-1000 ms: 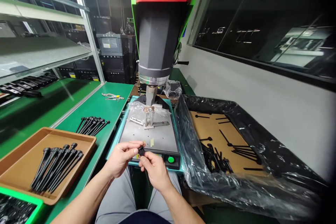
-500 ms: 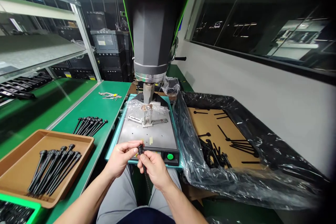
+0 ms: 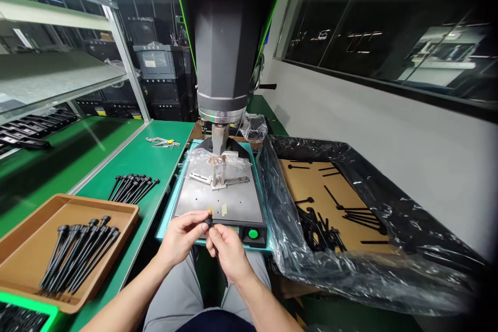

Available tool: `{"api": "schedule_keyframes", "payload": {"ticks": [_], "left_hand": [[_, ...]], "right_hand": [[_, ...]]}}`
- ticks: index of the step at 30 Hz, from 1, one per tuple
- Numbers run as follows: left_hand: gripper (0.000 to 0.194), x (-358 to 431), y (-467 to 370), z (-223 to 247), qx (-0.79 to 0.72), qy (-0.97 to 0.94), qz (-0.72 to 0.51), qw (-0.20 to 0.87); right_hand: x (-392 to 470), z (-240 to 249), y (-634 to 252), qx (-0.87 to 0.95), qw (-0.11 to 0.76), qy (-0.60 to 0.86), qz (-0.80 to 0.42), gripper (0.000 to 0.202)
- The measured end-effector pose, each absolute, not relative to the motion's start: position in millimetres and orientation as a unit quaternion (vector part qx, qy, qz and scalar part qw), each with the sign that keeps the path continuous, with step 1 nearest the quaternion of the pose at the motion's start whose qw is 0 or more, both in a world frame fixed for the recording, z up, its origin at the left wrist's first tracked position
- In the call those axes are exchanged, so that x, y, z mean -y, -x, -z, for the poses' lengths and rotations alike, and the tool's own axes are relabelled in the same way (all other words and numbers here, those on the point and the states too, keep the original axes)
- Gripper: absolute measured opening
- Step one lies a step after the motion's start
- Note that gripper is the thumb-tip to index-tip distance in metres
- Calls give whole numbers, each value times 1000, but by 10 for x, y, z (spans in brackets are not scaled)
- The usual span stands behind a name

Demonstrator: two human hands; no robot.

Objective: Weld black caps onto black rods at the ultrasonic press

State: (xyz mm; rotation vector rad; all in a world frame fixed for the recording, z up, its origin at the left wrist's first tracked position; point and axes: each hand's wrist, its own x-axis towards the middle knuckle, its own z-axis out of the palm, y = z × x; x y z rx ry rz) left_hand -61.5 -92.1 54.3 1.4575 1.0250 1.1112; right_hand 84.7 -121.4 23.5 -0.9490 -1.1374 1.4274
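Note:
A black rod-like part with a thicker head is held between my hands in front of the machine's base plate. The fingertips of my left hand pinch its head. Just below the head, my right hand is closed round the part, whose thin end hangs down over my lap. Beyond my hands, a metal fixture stands on the grey plate, under the machine's grey head.
Several black rods lie in a brown tray and on the green table at left. Small tools rest farther back. At right, a plastic-lined box holds more black parts. A green button is beside my right hand.
The black part has tilted slightly, its lower end swinging a little to the right. My fingers have shifted slightly around its head. The view has moved a little.

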Motion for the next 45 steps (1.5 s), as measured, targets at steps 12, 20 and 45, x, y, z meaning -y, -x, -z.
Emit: {"api": "schedule_keyframes", "payload": {"ticks": [12,20,45], "left_hand": [[15,883,550,-383,-422,-618,-476,462],[20,773,482,-286,-432,-602,-454,494],[53,-385,75,-311,-351,-448,-499,653]], "right_hand": [[1206,-224,-928,614,493,504,-354,34],[1049,-116,-953,529,502,446,-519,38],[-571,-75,-1381,517,571,520,-369,32]]}}
